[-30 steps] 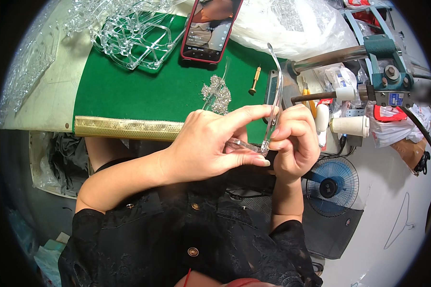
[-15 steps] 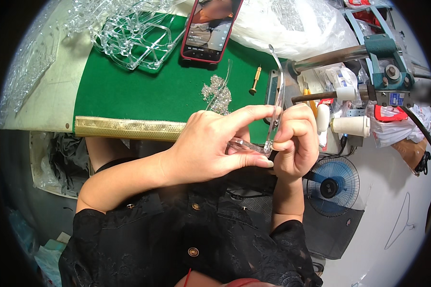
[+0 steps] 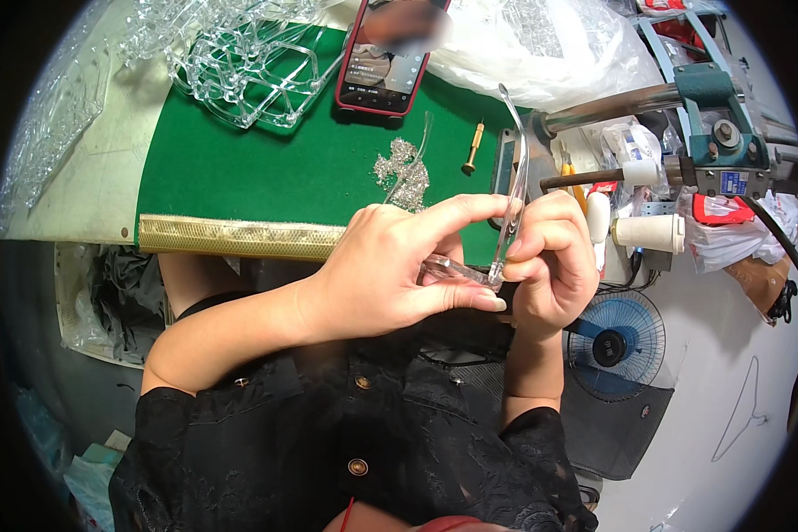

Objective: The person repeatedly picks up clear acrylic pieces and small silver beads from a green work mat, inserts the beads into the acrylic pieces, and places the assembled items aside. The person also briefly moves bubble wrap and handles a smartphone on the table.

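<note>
My left hand (image 3: 383, 266) is closed on a clear plastic eyeglass frame (image 3: 445, 269), its thumb below and index finger stretched along the temple. One clear temple (image 3: 518, 160) points up and away from the hinge, past the table's front edge. My right hand (image 3: 554, 262) is closed in a pinch right beside the hinge; whatever its fingertips hold is too small or hidden to name. Beyond my hands, a pile of tiny shiny metal screws (image 3: 408, 184) lies on the green mat (image 3: 239, 173), a loose clear temple (image 3: 426, 133) across it. A small brass-coloured screwdriver (image 3: 473, 148) stands to its right.
Several clear frames (image 3: 257, 80) are heaped at the back left. A red-cased phone (image 3: 386, 66) leans behind the screws, before a white plastic bag (image 3: 541, 53). A teal metal hand press (image 3: 714, 115) rises at right, near a white cup (image 3: 652, 233) and a fan (image 3: 612, 346).
My right hand has shifted slightly right at the hinge, its fingers turning a little. My left hand and the eyeglass frame stay nearly still. The phone's picture differs.
</note>
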Demonstrator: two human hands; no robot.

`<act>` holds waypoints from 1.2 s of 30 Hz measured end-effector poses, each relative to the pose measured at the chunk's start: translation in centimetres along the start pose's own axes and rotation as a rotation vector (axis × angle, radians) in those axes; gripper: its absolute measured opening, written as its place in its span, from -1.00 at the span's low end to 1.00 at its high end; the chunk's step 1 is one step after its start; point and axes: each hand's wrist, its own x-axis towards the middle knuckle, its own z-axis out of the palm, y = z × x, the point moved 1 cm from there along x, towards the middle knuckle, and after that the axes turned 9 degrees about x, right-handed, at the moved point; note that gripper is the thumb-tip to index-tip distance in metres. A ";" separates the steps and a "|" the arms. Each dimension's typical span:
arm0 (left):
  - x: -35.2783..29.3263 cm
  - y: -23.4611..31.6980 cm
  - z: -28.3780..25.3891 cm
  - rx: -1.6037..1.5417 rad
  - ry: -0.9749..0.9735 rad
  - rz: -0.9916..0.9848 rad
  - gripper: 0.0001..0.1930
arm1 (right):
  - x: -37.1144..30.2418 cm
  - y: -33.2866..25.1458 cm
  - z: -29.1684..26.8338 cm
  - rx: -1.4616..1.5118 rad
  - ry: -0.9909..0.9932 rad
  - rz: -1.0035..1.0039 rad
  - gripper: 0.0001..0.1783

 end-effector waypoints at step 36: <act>0.8 0.8 -0.3 -0.252 -0.082 -0.096 -0.33 | 0.7 1.1 -0.5 0.018 -0.019 -0.116 -0.74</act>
